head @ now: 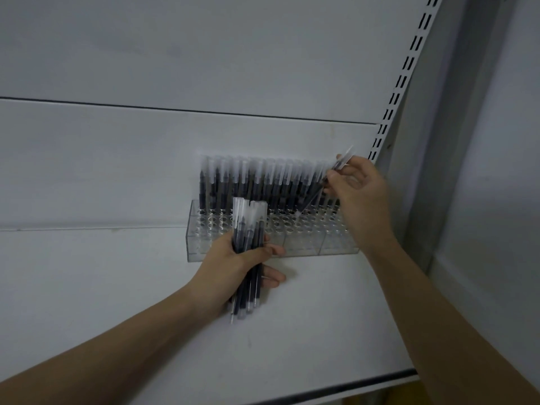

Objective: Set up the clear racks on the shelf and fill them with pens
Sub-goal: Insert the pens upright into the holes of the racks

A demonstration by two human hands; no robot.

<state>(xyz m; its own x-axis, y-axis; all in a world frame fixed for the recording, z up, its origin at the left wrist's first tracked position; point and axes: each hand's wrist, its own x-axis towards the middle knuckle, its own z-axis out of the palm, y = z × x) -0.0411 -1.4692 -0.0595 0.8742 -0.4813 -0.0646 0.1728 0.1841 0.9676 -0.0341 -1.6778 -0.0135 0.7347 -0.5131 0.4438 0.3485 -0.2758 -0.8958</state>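
Shelf [306, 331], white, front edge with a dark strip along the bottom right of view. Two bare forearms reach up onto it from below.

Left hand [233, 267] nearest, just in front of the clear rack. Fingers and thumb curled round a bundle of pens [248, 249], gripping it mid-length. Pens stand roughly upright, frosted caps up, dark barrels; lower ends stick out below the palm above the shelf. Bundle overlaps the rack's left-centre front in this view.

Clear rack [306, 244] sits on the shelf toward the right, close to the back panel. Long transparent box, top plate pierced with rows of round holes. Front rows of holes show open; the back rows carry a row of standing pens [263, 182], caps up, running nearly the rack's whole length.

Right hand [359, 185] over the rack's right end. Thumb and fingertips pinch a single pen [327, 182], tilted, cap end up and to the right, lower tip down-left over the holes. Motion blur; cannot tell whether the tip is in a hole.

Behind: white back panel [175, 54] with a horizontal seam. Slotted upright [409, 62] on the right, grey wall [496, 171] beyond.
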